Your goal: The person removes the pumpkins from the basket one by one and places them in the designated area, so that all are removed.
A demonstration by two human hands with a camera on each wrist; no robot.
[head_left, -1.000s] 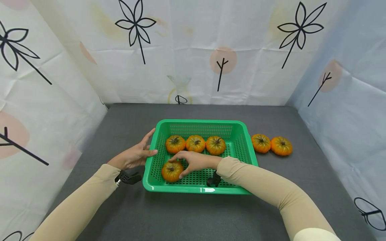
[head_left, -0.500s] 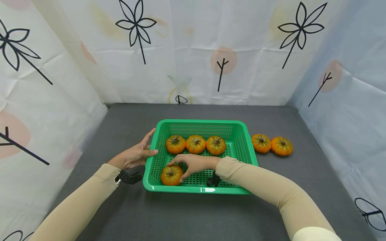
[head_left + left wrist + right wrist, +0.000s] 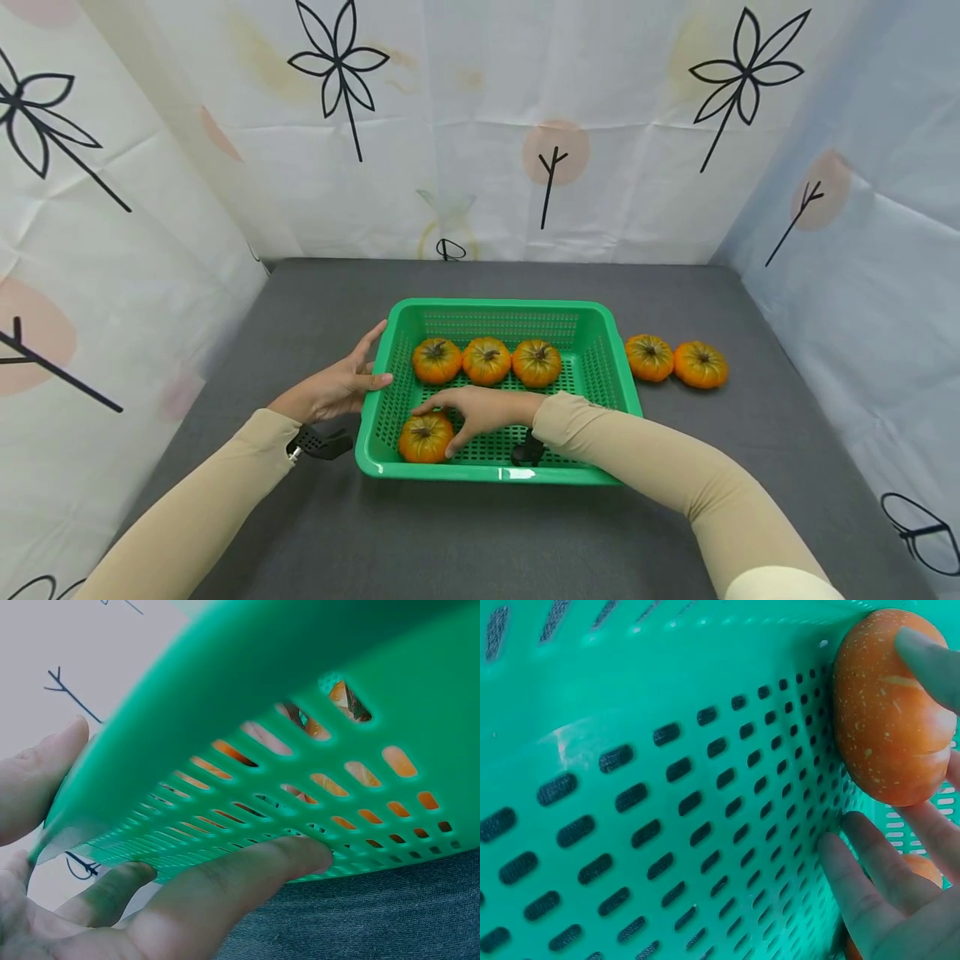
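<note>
In the head view a green plastic basket (image 3: 480,472) with slotted walls stands on the grey table. My left hand (image 3: 330,390) holds its left side, the thumb at the rim and the fingers (image 3: 232,889) along the outer wall. Inside, at the near left corner, sits a small orange pumpkin (image 3: 425,439). My right hand (image 3: 483,410) reaches into the basket and holds this pumpkin (image 3: 889,712) between thumb and fingers; its other fingers (image 3: 855,889) stretch out near the perforated floor. Three more pumpkins, one of them a pumpkin (image 3: 487,361) in the middle, form a row behind it.
Right of the basket, two pumpkins, a nearer-in pumpkin (image 3: 649,358) and an outer pumpkin (image 3: 701,365), lie side by side on the table (image 3: 480,542). Patterned white cloth (image 3: 465,125) hangs behind and at both sides.
The held pumpkin has shifted slightly toward the basket's near left corner, and my right hand has moved a little with it. My left hand and the basket stay in place.
</note>
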